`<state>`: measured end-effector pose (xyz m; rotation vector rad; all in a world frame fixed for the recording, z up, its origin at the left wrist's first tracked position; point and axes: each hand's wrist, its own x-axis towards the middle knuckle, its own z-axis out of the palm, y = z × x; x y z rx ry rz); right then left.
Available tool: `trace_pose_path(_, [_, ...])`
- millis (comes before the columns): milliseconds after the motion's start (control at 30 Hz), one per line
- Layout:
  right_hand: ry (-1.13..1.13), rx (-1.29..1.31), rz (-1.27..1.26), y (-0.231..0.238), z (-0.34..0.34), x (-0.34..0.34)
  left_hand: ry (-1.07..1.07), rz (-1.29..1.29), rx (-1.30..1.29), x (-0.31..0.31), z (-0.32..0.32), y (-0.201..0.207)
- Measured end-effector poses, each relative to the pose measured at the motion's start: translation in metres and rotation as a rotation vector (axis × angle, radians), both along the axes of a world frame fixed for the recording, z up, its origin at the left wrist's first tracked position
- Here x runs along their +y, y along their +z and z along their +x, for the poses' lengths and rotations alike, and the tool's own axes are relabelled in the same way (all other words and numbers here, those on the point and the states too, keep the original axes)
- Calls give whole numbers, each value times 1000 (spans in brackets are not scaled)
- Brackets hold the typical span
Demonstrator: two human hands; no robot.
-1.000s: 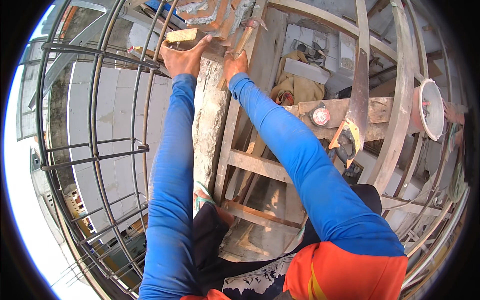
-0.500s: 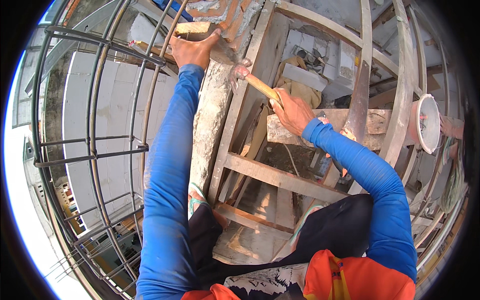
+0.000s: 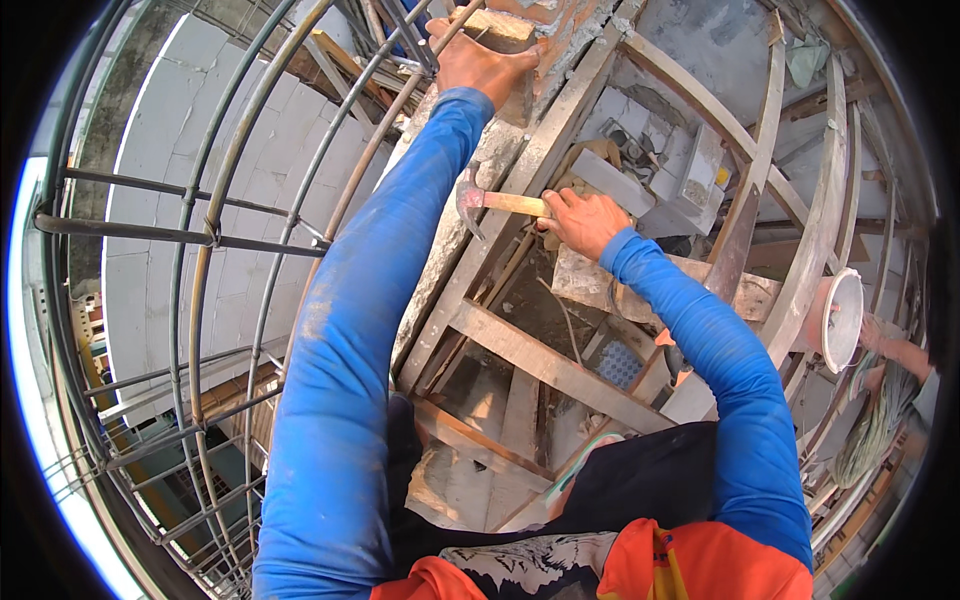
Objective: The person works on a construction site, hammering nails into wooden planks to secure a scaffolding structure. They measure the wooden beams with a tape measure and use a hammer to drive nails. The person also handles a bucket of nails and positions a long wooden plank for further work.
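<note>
Near the centre, a wooden-handled claw hammer (image 3: 512, 204) with a reddish metal head is gripped by the right hand (image 3: 588, 222); contact with the rough, pale concrete ledge (image 3: 499, 150) seems uncertain. Farther off, well apart, a squared, yellowish wooden board (image 3: 503, 27) is clasped by the left hand (image 3: 480, 66), beside orange brickwork (image 3: 578, 28).

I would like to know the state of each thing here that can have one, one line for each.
Left hand: closed on the wood
Wood: upper end exposed, gripped
Right hand: closed on the hammer
Hammer: held by its handle, head apart from the wood
Bucket: uncovered
Rope: bundled
Bar cage: bare, no concrete around it
</note>
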<state>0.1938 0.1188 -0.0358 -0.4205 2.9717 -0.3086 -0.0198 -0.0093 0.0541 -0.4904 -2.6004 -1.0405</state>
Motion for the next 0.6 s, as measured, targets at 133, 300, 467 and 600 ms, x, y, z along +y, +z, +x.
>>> trace_pose_path(133, [-160,-68,-44,-1,-2,-4,31,63,-79,20,11,6])
trace_pose_path(300, [-190,-80,-115,-7,13,-11,16,59,-104,28,20,12])
trace_pose_path(467, [-257,-45,-135,-10,10,-14,55,48,58,23,4,3])
trace_pose_path(600, [-359,-39,-171,-10,5,-8,-20,74,15,24,13,10])
